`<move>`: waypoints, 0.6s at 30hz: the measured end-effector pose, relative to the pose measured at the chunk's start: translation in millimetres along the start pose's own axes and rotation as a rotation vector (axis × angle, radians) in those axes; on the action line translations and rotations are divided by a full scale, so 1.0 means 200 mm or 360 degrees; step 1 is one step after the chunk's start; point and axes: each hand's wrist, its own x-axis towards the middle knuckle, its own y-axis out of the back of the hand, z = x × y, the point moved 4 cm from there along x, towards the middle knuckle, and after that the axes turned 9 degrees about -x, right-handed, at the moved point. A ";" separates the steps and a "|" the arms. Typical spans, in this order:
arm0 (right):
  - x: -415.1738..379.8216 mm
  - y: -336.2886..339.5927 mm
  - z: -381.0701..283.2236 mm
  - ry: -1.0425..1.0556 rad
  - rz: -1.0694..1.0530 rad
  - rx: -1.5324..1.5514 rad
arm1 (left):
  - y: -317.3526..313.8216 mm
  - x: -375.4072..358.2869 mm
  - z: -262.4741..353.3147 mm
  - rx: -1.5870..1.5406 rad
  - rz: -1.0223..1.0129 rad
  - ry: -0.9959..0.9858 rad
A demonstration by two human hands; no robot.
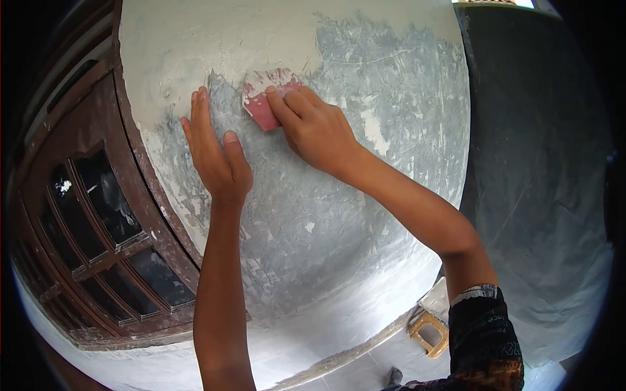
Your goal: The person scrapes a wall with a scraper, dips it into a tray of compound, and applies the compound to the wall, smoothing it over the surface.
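My right hand (pixel 317 127) grips a pink putty spreader (pixel 266 116), thumb and fingers closed on its right side. White paste is smeared over the spreader's upper edge, which lies at the wall (pixel 313 215). To the left, my left hand (pixel 218 153) is open, its fingers stretched upward and thumb apart, close over the wall's grey patch. Cream-white coating (pixel 189 39) covers the wall's upper part, ending in a ragged border near the spreader. Below that border the surface is grey with scattered white flecks.
A brown wooden window frame (pixel 124 124) with glass panes borders the wall on the left. Dark sheeting (pixel 535 163) hangs on the right. On the tiled floor (pixel 355 373) at the lower right stands a yellowish stool (pixel 430 334), spattered with white.
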 end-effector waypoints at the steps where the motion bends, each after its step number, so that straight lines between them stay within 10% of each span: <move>1: 0.04 0.02 0.08 -0.0057 0.0129 -0.0075 | 0.00 0.00 0.00 0.0003 -0.0004 -0.0001; 18: 0.18 0.06 0.28 -0.0231 0.0325 -0.0253 | 0.01 -0.01 -0.01 -0.0037 0.0046 0.0021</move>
